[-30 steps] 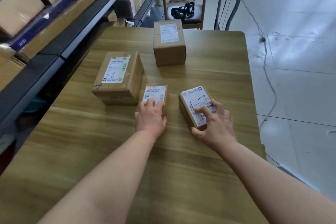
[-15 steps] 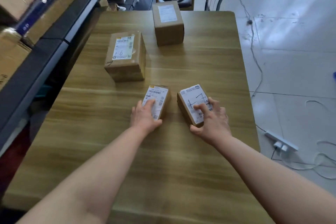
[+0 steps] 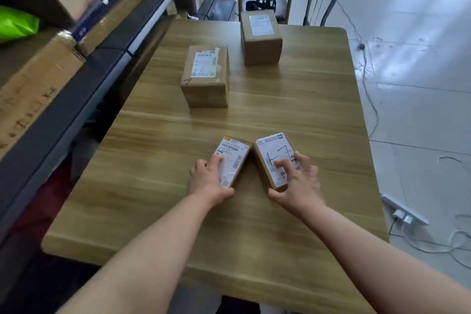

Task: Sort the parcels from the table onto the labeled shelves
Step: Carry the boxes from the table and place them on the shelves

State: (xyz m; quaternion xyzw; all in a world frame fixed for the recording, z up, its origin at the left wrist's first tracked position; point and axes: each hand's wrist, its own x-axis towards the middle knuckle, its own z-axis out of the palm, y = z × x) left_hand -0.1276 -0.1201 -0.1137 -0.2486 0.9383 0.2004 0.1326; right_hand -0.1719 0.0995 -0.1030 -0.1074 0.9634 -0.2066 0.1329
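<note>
Shelves (image 3: 142, 15) are lining the table's (image 3: 280, 115) left edge; toward its near edge the left hand (image 3: 207, 183) is gripping the left parcel (image 3: 230, 153), the right hand (image 3: 303, 186) the right parcel (image 3: 270, 150), their touching corners probably risking a snag on lifting.

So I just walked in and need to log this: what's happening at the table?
A person is sorting parcels at a wooden table beside the shelves. The left hand grips a small parcel, and the right hand grips a second small parcel. The two are angled so their far corners meet. Two larger boxes, the nearer box and the far box, sit untouched farther back, not yet shelved.
</note>
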